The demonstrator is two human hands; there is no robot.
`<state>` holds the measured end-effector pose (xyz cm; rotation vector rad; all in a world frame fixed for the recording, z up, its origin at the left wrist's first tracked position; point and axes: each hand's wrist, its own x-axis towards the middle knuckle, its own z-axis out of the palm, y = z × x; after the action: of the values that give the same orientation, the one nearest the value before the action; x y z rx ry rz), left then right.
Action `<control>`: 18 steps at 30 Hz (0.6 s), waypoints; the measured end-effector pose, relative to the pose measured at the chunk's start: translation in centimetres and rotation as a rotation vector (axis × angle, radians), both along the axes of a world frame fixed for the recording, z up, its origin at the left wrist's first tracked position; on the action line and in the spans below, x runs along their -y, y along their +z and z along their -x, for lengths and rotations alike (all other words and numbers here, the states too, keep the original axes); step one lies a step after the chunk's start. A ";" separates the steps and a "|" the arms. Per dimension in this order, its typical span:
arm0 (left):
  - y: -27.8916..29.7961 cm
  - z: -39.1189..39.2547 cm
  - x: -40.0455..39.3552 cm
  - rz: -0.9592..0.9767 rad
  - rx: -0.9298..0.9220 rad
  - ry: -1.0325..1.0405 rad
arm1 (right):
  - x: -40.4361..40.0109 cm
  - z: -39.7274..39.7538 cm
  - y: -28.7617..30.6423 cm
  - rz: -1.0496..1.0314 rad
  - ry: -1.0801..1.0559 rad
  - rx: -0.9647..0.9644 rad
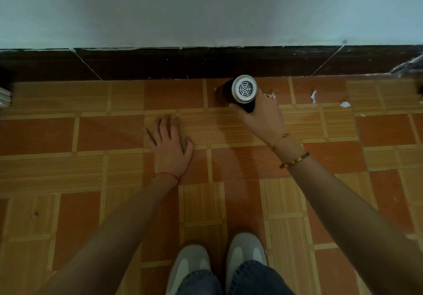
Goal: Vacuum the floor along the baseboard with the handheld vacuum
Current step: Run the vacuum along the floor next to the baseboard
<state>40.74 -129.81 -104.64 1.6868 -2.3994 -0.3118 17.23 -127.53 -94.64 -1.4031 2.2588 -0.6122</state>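
Head view: right hand grips the handheld vacuum, nozzle toward the baseboard; paper scraps lie rightward. Left hand rests flat, fingers spread, on the floor.

This looks like a room in a home, seen at the foot of one wall. The floor is covered in a patchwork pattern of orange-brown squares and pale wood-look panels with striped borders, the kind of sheet or tile flooring laid in living spaces. A dark brown tiled baseboard runs along the far edge of the floor, its top line smeared with white paint. Above it rises a plain wall painted a pale grey-blue. Small scraps of white paper lie on the floor near the baseboard. A person in jeans and grey shoes crouches here.
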 end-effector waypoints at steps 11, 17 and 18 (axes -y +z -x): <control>1.2 3.7 0.3 0.099 -0.103 -0.273 | -4.2 3.8 0.7 0.153 -0.313 0.032; 1.2 8.8 -0.1 -0.003 -0.139 -0.338 | -6.4 7.3 0.7 0.146 -0.408 -0.004; 1.0 9.5 -0.4 -0.017 -0.125 -0.339 | -6.7 7.5 0.6 0.128 -0.404 -0.002</control>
<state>31.24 -129.43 -103.60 1.2191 -2.5847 -0.4734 9.76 -120.88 -94.09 -1.0003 2.5640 -0.8949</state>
